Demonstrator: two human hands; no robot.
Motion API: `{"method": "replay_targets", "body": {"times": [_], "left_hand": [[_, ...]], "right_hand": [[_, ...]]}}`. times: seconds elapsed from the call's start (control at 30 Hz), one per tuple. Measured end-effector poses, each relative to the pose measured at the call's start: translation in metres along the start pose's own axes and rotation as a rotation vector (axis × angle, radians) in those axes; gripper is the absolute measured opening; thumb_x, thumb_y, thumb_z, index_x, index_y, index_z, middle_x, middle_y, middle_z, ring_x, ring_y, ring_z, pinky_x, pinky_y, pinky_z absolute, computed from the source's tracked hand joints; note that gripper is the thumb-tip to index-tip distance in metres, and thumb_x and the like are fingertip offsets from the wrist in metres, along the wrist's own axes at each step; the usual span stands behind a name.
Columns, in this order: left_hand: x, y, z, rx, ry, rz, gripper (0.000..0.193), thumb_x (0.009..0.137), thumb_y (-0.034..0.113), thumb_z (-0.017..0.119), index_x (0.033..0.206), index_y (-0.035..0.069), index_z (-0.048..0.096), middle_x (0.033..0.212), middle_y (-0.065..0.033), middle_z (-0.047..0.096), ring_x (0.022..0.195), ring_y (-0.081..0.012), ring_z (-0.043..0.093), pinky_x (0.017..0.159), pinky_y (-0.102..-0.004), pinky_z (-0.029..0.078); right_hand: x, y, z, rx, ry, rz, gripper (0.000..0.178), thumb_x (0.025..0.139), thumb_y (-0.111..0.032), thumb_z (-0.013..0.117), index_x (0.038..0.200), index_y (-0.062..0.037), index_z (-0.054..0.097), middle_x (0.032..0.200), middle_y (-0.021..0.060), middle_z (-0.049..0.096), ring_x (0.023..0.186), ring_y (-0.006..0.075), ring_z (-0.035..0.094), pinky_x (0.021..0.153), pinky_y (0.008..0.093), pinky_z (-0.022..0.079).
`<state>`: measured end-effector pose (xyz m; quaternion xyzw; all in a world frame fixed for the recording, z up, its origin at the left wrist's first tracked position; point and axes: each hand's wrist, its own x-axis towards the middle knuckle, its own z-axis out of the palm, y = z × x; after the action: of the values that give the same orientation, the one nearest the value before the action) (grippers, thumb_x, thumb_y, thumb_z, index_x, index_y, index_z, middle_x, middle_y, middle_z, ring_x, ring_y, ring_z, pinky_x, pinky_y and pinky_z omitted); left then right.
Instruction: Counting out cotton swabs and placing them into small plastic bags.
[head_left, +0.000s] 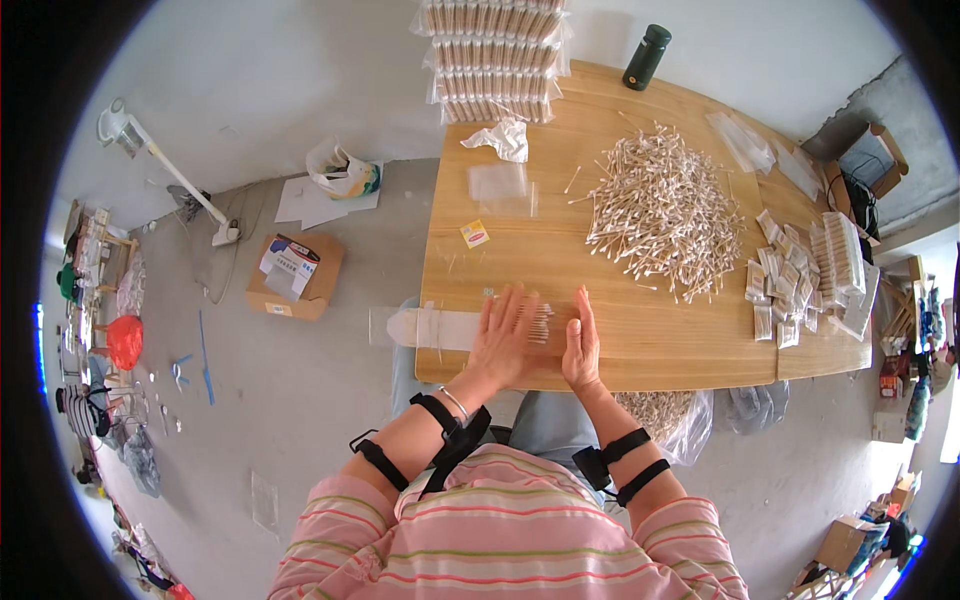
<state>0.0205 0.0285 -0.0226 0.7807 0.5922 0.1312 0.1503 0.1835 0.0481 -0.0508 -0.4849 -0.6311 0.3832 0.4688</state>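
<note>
My left hand (pixel 503 335), slightly smeared by motion, lies flat with its fingers stretched over a small row of cotton swabs (pixel 541 322) near the table's front edge. Swab tips show past its fingers. Beside that row, my right hand (pixel 582 345) stands on edge, fingers straight and nothing in it. A white rounded strip (pixel 450 329) runs out from under the left hand toward the table's left edge, with clear plastic at its far end. Farther back, a big loose heap of cotton swabs (pixel 660 210) covers the middle of the wooden table (pixel 560 245).
Small filled packets (pixel 785 275) lie at the right. Bundled swab bags (pixel 495 60) are stacked at the back, near crumpled white paper (pixel 508 140), clear bags (pixel 498 182) and a yellow-white card (pixel 474 234). A dark green bottle (pixel 647 57) stands at the far edge.
</note>
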Motion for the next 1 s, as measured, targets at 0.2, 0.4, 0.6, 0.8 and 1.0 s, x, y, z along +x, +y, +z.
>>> {"method": "replay_targets", "body": {"times": [0.2,0.4,0.6,0.8,1.0], "left_hand": [[0.012,-0.025,0.016,-0.522,0.335,-0.14,0.059,0.094,0.011,0.051,0.145,-0.003,0.025,0.149,-0.0267,0.026,0.139,-0.0409,0.025,0.114,-0.0445,0.024],[0.009,-0.027,0.025,-0.827,0.407,-0.206,0.052,0.1,0.022,0.043,0.143,-0.004,0.03,0.147,-0.0242,0.034,0.138,-0.0354,0.032,0.113,-0.0392,0.027],[0.013,-0.033,0.028,-1.048,0.442,-0.263,0.058,0.103,0.035,0.034,0.144,-0.005,0.029,0.148,-0.0212,0.033,0.139,-0.0297,0.03,0.113,-0.0361,0.024],[0.01,-0.032,0.014,-1.152,0.46,-0.23,0.058,0.103,0.037,0.034,0.143,-0.004,0.031,0.148,-0.0195,0.034,0.139,-0.0285,0.03,0.113,-0.0359,0.024],[-0.011,-0.055,0.001,-0.589,0.445,-0.084,0.032,0.092,0.015,0.057,0.122,0.004,0.057,0.136,-0.0166,0.048,0.129,-0.035,0.042,0.105,-0.0434,0.037]], "right_hand": [[0.002,-0.002,0.031,0.091,0.078,0.003,0.055,0.102,-0.032,0.036,0.142,0.0047,0.032,0.151,0.0233,0.028,0.143,0.0343,0.022,0.115,0.0406,0.019],[0.025,0.003,0.041,0.18,0.097,0.015,0.057,0.102,-0.036,0.035,0.143,0.0041,0.03,0.152,0.0233,0.026,0.143,0.0341,0.02,0.116,0.0406,0.017],[0.03,0.0,0.044,0.202,0.067,0.033,0.057,0.102,-0.036,0.035,0.144,0.003,0.03,0.152,0.0233,0.025,0.143,0.0348,0.02,0.115,0.0409,0.017],[0.036,-0.003,0.034,0.026,-0.03,-0.019,0.042,0.099,-0.02,0.046,0.135,0.0016,0.041,0.146,0.0236,0.035,0.14,0.0383,0.027,0.112,0.0427,0.026],[0.028,-0.007,0.008,-0.436,-0.109,-0.146,0.014,0.08,-0.002,0.063,0.093,-0.0061,0.066,0.123,0.016,0.053,0.12,0.0386,0.045,0.099,0.0466,0.041]]}}
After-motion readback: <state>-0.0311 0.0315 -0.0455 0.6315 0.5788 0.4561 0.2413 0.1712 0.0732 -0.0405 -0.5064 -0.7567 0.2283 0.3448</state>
